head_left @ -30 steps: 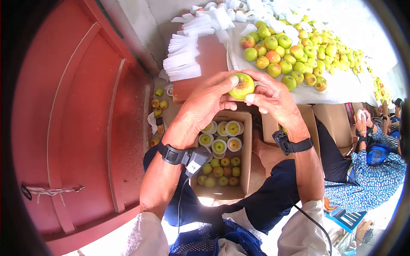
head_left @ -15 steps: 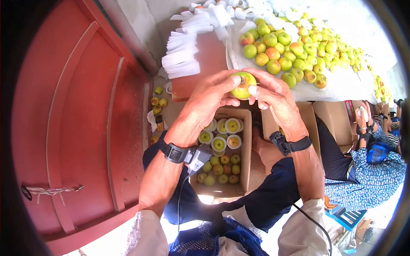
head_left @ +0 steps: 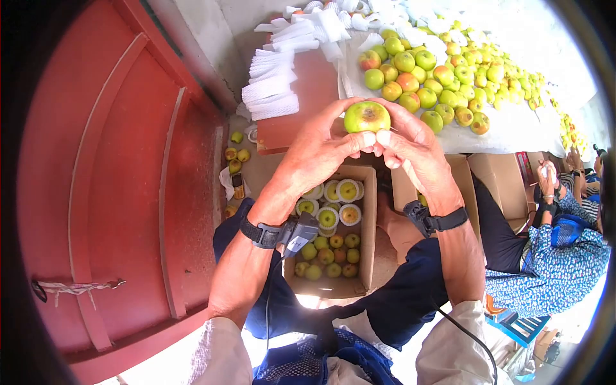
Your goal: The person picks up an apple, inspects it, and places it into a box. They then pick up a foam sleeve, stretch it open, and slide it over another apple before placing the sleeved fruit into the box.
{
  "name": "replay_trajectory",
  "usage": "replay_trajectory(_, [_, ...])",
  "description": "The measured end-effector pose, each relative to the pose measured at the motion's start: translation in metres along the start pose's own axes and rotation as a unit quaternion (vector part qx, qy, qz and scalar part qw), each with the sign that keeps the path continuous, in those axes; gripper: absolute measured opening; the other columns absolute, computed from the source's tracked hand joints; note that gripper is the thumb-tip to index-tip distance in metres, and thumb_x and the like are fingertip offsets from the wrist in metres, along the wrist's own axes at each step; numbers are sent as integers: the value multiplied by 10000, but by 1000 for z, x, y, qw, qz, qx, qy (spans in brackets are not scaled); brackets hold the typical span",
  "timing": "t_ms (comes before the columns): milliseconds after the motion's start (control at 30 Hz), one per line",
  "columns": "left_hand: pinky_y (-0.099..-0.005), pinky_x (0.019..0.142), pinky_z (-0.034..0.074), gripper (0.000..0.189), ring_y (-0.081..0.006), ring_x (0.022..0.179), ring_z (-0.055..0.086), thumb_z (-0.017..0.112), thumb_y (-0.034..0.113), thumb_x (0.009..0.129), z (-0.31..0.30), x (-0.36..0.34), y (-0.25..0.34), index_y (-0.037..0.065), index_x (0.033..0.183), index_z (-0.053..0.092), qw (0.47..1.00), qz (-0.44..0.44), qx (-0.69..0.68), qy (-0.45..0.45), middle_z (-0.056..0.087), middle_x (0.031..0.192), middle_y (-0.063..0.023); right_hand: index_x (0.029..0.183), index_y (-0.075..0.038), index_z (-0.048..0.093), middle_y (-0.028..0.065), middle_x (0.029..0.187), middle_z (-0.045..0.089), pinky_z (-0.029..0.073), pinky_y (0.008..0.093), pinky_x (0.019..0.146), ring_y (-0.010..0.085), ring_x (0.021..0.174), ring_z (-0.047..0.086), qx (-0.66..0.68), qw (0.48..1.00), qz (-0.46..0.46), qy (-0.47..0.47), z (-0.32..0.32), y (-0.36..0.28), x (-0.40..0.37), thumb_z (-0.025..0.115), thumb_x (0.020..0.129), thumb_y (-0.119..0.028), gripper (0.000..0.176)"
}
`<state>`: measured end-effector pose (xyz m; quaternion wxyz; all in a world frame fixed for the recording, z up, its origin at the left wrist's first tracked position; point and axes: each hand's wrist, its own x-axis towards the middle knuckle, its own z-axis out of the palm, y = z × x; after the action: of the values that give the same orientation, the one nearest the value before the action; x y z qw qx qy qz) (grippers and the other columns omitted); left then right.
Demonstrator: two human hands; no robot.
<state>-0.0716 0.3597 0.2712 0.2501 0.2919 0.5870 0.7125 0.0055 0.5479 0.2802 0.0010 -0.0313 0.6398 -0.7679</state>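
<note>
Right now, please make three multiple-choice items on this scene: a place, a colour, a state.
1. Where is the open box? A) under the hands B) on a shelf C) on a cart
2. What colour is the big door? A) blue B) red C) white
3. The apple is: A) wrapped in net B) lying in the box C) held bare by both hands
Answers: 1 A, it shows beneath the left hand and right hand; 2 B, its panels are red; 3 C, fingers of both grip it unwrapped.

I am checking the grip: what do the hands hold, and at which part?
A green apple, between both hands: left hand on its left side, right hand on its right, both thumbs under it.
</note>
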Motion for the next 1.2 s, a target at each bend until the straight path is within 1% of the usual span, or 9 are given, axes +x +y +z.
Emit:
replay_trajectory(267, [-286, 777, 548, 483, -121, 847, 604, 708, 88, 947, -1, -1, -5, 7, 1385, 521, 999, 35, 29, 28, 647, 1080, -53, 1494, -24, 441, 27, 1067, 623, 413, 190, 609, 84, 827, 550, -36, 999, -24, -6, 1, 2, 0, 685, 964, -185, 605])
replay_trajectory(500, [-292, 761, 554, 496, -124, 855, 627, 707, 99, 952, -3, -1, -7, -9, 1394, 510, 998, 35, 37, 30, 653, 1087, -63, 1487, -23, 460, 17, 1056, 626, 414, 189, 611, 74, 816, 548, -40, 999, -29, 5, 3, 4, 0, 680, 973, -193, 584])
replay_trajectory(600, [-289, 755, 557, 499, -133, 876, 664, 699, 155, 969, -6, 0, -7, -27, 1391, 504, 1000, 25, 1, 11, 673, 1072, -88, 1493, -25, 453, 8, 1057, 625, 408, 189, 603, 68, 805, 541, -47, 999, -16, 4, 0, 4, 1, 683, 972, -200, 595])
replay_trajectory(667, [-292, 835, 551, 471, -152, 957, 672, 666, 220, 998, -9, -2, -1, 20, 1400, 525, 998, -35, -36, -27, 676, 1108, -80, 1498, -27, 447, 4, 1057, 624, 405, 190, 598, 65, 798, 538, -51, 999, -6, 3, 0, 5, 1, 687, 970, -204, 606])
replay_trajectory(800, [-292, 840, 555, 460, -145, 950, 673, 662, 253, 1002, -10, -2, 10, 28, 1385, 540, 989, -103, -93, -46, 679, 1074, -75, 1445, -13, 487, 16, 1021, 625, 392, 187, 570, 69, 785, 553, -23, 1000, -8, 5, 0, 7, 1, 658, 991, -171, 510])
replay_trajectory(900, [-279, 812, 547, 461, -129, 929, 664, 670, 270, 998, -9, 0, 10, 39, 1379, 551, 989, -90, -101, -52, 677, 1068, -66, 1412, -11, 511, 17, 1013, 622, 382, 179, 557, 66, 774, 550, -11, 1000, 5, 2, -1, 0, 0, 638, 1005, -208, 469])
replay_trajectory(1000, [-263, 773, 533, 460, -115, 903, 650, 675, 264, 995, -10, 3, 4, 43, 1380, 555, 996, -58, -17, -59, 674, 1068, -54, 1346, -12, 551, 21, 1015, 621, 370, 173, 542, 67, 768, 551, -3, 1000, 15, 0, -3, -1, 0, 614, 1019, -256, 412])
replay_trajectory(1067, [-231, 667, 492, 500, -101, 809, 626, 670, 225, 993, -7, 7, 0, 32, 1422, 501, 997, -59, 50, -7, 674, 1027, -48, 1309, -14, 572, 22, 1016, 622, 365, 171, 535, 67, 766, 552, 1, 1000, 21, 1, -5, 1, 2, 602, 1026, -278, 388])
replay_trajectory(1200, [-229, 651, 488, 484, -96, 813, 627, 659, 171, 993, -6, 6, 2, 24, 1424, 496, 997, -56, 51, 7, 674, 1035, -40, 1252, -22, 597, 21, 991, 622, 363, 175, 525, 81, 755, 572, 44, 998, 36, 28, -6, 3, 1, 602, 1025, -319, 374])
